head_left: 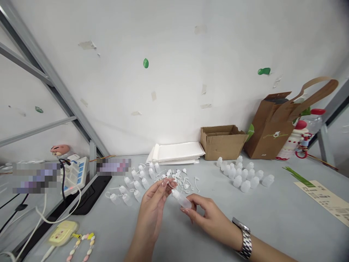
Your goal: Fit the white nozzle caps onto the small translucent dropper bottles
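Note:
My right hand grips a small translucent squeeze bottle by its base, between thumb and fingers. The bottle is tilted, its white neck pointing up and left. At that neck my left hand pinches a thin white cap strap; its fingers hide part of it. Just behind the hands lies a pile of loose white caps with straps. On the left stand several bottles with caps and loop straps. Several translucent bottles without straps are grouped on the right.
Against the wall are a stack of white sheets, an open cardboard box and a brown paper bag. A power strip with cables and a black phone-like slab lie left. A printed card lies right.

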Tool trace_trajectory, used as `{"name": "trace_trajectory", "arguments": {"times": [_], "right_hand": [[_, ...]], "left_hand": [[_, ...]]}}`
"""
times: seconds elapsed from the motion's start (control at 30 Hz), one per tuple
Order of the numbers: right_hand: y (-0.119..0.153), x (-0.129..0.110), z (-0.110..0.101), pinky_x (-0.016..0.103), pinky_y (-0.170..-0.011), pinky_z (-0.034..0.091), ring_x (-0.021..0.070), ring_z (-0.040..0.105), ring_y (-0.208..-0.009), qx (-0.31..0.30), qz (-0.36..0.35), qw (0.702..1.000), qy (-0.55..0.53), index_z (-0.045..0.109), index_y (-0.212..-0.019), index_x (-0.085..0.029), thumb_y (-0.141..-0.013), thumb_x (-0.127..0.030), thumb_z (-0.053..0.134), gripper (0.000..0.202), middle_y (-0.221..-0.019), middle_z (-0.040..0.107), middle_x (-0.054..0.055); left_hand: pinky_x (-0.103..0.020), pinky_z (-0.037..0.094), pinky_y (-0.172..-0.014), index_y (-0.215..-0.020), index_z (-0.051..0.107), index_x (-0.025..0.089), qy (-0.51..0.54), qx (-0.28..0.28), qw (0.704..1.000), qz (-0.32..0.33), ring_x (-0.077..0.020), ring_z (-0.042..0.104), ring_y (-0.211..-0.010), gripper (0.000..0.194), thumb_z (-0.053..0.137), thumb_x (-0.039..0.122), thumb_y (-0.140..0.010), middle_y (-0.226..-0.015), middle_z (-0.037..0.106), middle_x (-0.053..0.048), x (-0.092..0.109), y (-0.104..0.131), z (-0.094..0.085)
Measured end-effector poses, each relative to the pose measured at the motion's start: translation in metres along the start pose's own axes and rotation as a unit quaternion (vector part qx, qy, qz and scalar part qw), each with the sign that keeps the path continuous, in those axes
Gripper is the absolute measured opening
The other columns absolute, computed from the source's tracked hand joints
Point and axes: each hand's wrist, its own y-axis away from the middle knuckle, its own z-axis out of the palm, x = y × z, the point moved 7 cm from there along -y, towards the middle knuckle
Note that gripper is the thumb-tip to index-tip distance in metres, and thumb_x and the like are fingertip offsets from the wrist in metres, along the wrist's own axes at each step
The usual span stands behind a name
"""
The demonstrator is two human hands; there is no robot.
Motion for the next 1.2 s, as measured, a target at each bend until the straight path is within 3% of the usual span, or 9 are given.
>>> {"name": "trace_trajectory", "arguments": {"times": [0.17, 1.2], "right_hand": [[0.001, 0.001, 0.002, 0.021, -0.06, 0.039, 0.012, 0.05, -0.062, -0.007, -0.009, 1.0, -0.001, 0.056, -0.079, -0.018, -0.086, -0.039, 0.05, 0.024, -0.064, 0.052, -0.003], [0.006, -0.009, -0.001, 0.023, -0.063, 0.04, 0.0124, 0.052, -0.063, -0.016, -0.061, 0.998, -0.014, 0.055, -0.077, -0.017, -0.09, -0.039, 0.042, 0.028, -0.066, 0.056, -0.001]], "left_hand": [[-0.022, 0.043, -0.078, -0.071, 0.07, 0.016, 0.011, -0.001, 1.0, 0.0, -0.0122, 0.057, -0.08, 0.019, 0.073, 0.034, -0.067, -0.073, 0.066, -0.001, -0.001, 0.0, 0.0], [-0.024, 0.041, -0.08, -0.068, 0.069, 0.016, -0.036, -0.004, 0.999, 0.005, -0.0138, 0.054, -0.08, 0.021, 0.072, 0.037, -0.066, -0.072, 0.063, -0.001, 0.001, 0.002, 0.0]]}}
